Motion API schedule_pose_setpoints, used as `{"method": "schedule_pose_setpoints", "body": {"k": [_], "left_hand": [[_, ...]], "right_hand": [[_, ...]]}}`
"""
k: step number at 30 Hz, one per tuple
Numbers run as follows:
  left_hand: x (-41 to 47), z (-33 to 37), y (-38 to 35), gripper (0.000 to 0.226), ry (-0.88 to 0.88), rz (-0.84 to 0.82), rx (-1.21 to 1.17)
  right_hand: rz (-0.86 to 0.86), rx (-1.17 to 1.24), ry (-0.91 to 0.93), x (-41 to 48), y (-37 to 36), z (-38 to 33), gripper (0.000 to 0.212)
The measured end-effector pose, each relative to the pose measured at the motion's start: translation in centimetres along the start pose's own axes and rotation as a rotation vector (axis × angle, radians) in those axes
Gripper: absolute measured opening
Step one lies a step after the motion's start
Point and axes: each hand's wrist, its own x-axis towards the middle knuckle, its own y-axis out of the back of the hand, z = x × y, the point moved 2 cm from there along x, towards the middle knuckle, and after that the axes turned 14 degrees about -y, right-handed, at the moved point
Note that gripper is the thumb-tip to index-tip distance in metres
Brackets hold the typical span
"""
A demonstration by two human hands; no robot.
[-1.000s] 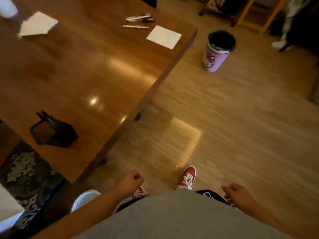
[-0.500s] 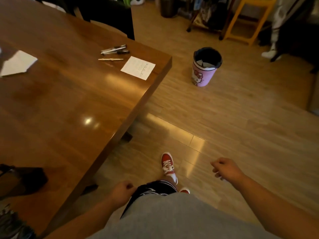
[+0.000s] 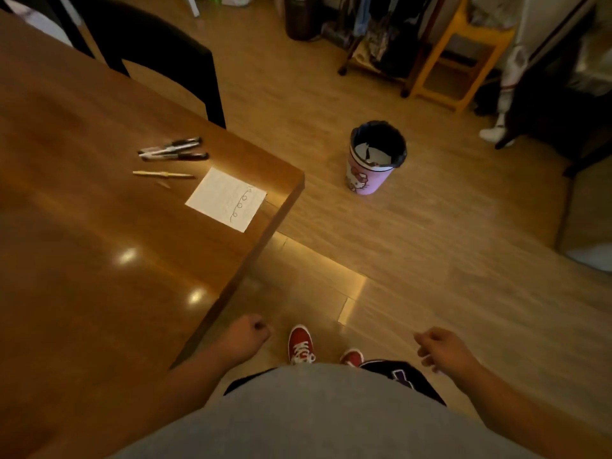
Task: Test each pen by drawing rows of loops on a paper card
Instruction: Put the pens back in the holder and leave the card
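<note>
Findings: left hand [image 3: 246, 336] and right hand [image 3: 440, 347] hang loosely curled, empty, off the table's [image 3: 99, 276] right edge. The card [image 3: 226, 198], one loop row drawn, lies at the far right corner, pens [image 3: 172, 150] beside it. Recommended: approach, pin card, take untested pen.

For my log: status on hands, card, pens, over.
Left hand, right hand empty, low. Paper card on table corner, one loop row drawn. Pens beside it. Bin on floor beyond table.
</note>
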Motion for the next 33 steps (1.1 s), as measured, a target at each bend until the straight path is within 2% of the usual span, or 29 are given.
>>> {"method": "schedule_pose_setpoints", "body": {"k": [5,9,12,16,21,25,33], "left_hand": [[5.0,6.0,2.6,0.016,-0.076,0.019,0.017],[7.9,8.3,4.3,0.017,-0.035,0.069,-0.015],[8.7,9.7,5.4,0.015,0.01,0.158,-0.065],[8.6,12.3,6.9,0.009,0.034,0.299,-0.163],[8.1,14.9,9.3,0.009,0.066,0.54,-0.34],[8.1,15.4,11.2,0.01,0.1,0.692,-0.468],[10.3,11.9,19.8,0.014,0.263,0.946,-0.557]], "right_hand": [[-0.008,-0.023,-0.045,3.1,3.8,-3.0,0.027],[-0.02,-0.15,0.012,6.1,6.2,-8.7,0.026],[-0.016,-0.326,0.183,7.1,7.5,-15.5,0.024],[-0.059,-0.507,0.519,5.6,7.5,-26.0,0.017],[-0.213,-0.684,0.861,1.2,4.6,-37.9,0.012],[-0.329,-0.727,1.026,-2.1,0.9,-44.6,0.011],[-0.389,-0.914,1.089,-4.6,-8.9,-52.3,0.011]]}}
